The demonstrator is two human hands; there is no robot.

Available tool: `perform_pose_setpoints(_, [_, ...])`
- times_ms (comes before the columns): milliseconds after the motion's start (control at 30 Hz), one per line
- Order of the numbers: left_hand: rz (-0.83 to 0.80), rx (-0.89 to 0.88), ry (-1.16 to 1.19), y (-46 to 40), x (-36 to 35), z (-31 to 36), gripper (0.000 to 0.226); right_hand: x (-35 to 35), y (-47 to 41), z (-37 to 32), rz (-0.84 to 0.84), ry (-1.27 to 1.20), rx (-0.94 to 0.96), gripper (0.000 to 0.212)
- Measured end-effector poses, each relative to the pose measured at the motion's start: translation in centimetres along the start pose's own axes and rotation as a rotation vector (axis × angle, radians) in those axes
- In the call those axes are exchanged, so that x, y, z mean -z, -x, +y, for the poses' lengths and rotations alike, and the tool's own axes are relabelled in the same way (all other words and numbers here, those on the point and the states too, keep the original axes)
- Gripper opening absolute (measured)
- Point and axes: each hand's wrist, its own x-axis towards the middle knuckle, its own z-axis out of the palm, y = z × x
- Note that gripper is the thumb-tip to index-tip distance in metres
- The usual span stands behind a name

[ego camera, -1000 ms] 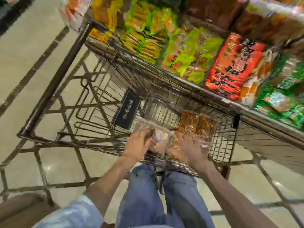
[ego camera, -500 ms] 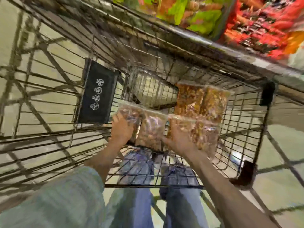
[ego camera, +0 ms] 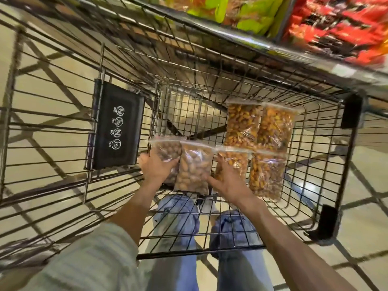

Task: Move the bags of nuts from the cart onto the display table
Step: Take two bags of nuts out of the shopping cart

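Several clear bags of nuts lie on the wire floor of the cart (ego camera: 347, 164). In the near row, my left hand (ego camera: 156, 167) holds the leftmost bag (ego camera: 167, 148), with fingers wrapped round its left edge and the thumb against the second bag (ego camera: 194, 168). My right hand (ego camera: 227, 181) rests with spread fingers on the third bag (ego camera: 235, 159), its thumb reaching toward the second one. A fourth bag (ego camera: 267, 174) lies to the right. Two more bags (ego camera: 242, 124) (ego camera: 276, 126) lie behind. The display table's metal rim (ego camera: 252, 42) runs along the top right.
Green snack packs (ego camera: 247, 11) and red snack packs (ego camera: 336, 24) fill the display table above the cart. A black plastic flap (ego camera: 117, 127) with printed symbols hangs on the cart's left inner wall. Below the wire are tiled floor and my jeans-clad legs (ego camera: 178, 227).
The view has dropped and closed in on the cart. Both hands stay on the near row of bags; the bags have shifted little.
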Motion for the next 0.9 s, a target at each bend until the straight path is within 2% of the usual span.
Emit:
perform_pose_setpoints(133, [-0.036, -0.083, 0.013, 2.9, 2.4, 1.4, 0.068, -0.5, -1.2, -0.1, 0.014, 0.008, -0.032, 0.094])
perform_pose_setpoints(200, [-0.017, -0.108, 0.030, 3.8, 3.5, 0.9, 0.063, -1.3, -1.9, -0.1, 0.007, -0.037, -0.047, 0.086])
perform_pose_setpoints(400, [-0.069, -0.119, 0.147, 4.6, 6.7, -1.1, 0.062, -3.6, -3.8, -1.4, -0.033, -0.277, -0.150, 0.027])
perform_pose_setpoints(433, [-0.078, -0.116, 0.157, 4.5, 6.9, -1.4, 0.063, -3.8, -4.1, -1.8, -0.036, -0.321, -0.168, 0.030])
perform_pose_setpoints(533, [-0.095, -0.099, 0.194, 4.3, 7.2, -1.7, 0.060, -6.0, -7.2, 0.9, 0.002, -0.438, -0.229, 0.098])
perform_pose_setpoints(567, [-0.100, -0.091, 0.205, 4.2, 7.2, -1.8, 0.058, -8.2, -10.4, 5.1, 0.010, -0.488, -0.241, 0.117])
perform_pose_setpoints(600, [-0.104, -0.083, 0.215, 4.2, 7.1, -1.8, 0.057, -8.8, -11.3, 6.3, 0.015, -0.524, -0.256, 0.127])
perform_pose_setpoints(633, [-0.107, -0.081, 0.230, 4.2, 7.0, -1.9, 0.056, -8.3, -10.9, 5.8, 0.002, -0.570, -0.278, 0.125])
perform_pose_setpoints(667, [-0.112, -0.077, 0.247, 4.2, 7.0, -2.1, 0.055, -7.5, -9.9, 4.7, 0.009, -0.635, -0.276, 0.115])
perform_pose_setpoints(767, [-0.122, -0.029, 0.325, 4.2, 7.1, -2.4, 0.052, -4.2, -6.3, -0.1, -0.055, -0.729, -0.300, 0.053])
perform_pose_setpoints(800, [-0.133, -0.012, 0.352, 4.2, 7.3, -2.3, 0.052, -3.6, -5.9, -0.4, -0.080, -0.751, -0.323, 0.047])
perform_pose_setpoints(900, [-0.174, 0.028, 0.442, 5.0, 8.2, -1.6, 0.066, -2.2, -4.4, -0.6, -0.092, -0.776, -0.342, 0.047])
